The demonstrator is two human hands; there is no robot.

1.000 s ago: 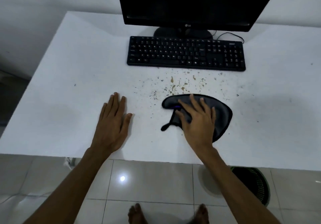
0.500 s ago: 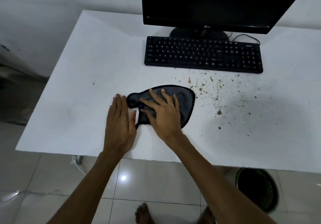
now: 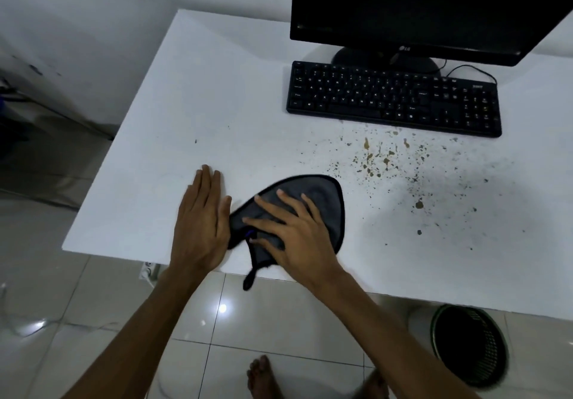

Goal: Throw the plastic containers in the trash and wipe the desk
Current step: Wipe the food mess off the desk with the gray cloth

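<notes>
Right hand [image 3: 297, 234] lies flat with fingers spread on a dark grey cloth [image 3: 322, 200] – pressing it to the white desk [image 3: 217, 113] near the front edge. Cloth is rounded, teardrop-like, with black trim; a black loop [image 3: 249, 279] hangs off the desk edge, and a small purple tag shows by the thumb. Left hand [image 3: 201, 225] rests palm-down on the desk, fingers straight and together, holding nothing; its thumb side touches the cloth's left edge.

Brown and dark crumbs [image 3: 381, 160] are scattered over the desk to the right of the cloth and in front of the keyboard [image 3: 393, 98] – some specks further right. Black monitor [image 3: 418, 8] stands behind the keyboard. A black mesh bin [image 3: 469, 344] sits on the tiled floor under the desk's right side. Bare feet [image 3: 263, 380] show at the bottom.
</notes>
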